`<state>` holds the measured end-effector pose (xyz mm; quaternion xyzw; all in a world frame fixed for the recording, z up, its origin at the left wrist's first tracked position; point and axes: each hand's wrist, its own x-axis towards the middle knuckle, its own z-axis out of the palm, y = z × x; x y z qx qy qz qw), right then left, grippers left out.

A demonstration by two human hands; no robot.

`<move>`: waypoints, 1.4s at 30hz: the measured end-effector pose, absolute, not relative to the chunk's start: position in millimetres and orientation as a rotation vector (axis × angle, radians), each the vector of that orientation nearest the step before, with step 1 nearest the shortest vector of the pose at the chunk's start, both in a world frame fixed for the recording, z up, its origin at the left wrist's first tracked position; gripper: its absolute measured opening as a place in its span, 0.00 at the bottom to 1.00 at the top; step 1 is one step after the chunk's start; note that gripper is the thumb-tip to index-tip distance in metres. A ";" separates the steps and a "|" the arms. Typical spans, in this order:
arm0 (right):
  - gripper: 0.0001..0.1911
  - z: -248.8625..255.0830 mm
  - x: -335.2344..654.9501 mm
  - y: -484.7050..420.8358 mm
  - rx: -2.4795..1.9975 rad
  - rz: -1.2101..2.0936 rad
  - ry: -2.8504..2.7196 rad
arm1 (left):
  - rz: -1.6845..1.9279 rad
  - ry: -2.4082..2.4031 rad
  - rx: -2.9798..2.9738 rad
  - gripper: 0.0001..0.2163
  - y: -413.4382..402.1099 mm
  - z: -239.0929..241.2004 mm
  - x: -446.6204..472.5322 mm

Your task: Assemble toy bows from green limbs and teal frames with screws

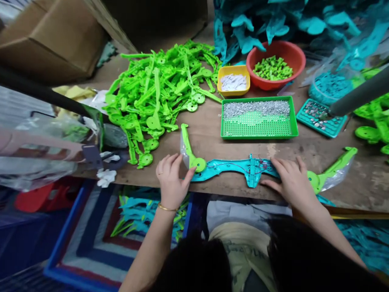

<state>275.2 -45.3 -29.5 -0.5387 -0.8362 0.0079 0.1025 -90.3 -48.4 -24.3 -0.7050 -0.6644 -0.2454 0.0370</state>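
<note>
A teal plastic toy bow body (234, 168) lies along the near edge of the wooden table (209, 134), with a green limb (190, 152) at its left end and another green limb (334, 166) at its right end. My left hand (172, 178) rests on the table with its fingers spread, fingertips touching the left green joint. My right hand (291, 180) lies flat, fingers out, over the right part of the teal body.
A heap of green limbs (161, 89) fills the table's left. Behind the bow stand a green tray of small screws (258, 117), a yellow tub (233, 80), a red bowl of green bits (275, 65) and a teal tray (320, 117). Teal parts pile at the back.
</note>
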 end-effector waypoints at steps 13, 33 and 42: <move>0.21 -7.1 316.8 -12.5 -1.529 -0.001 -2.319 | -1.347 -1.576 -2.394 0.17 151.5 90.2 -23.5; 0.15 49.2 251.5 41.9 -1.366 0.236 -2.434 | -1.235 -1.987 -1.890 0.37 300.4 188.9 -58.6; 0.18 58.6 231.6 277.1 -2.305 0.468 -1.786 | -2.435 -1.988 -2.041 0.22 113.0 80.4 -73.1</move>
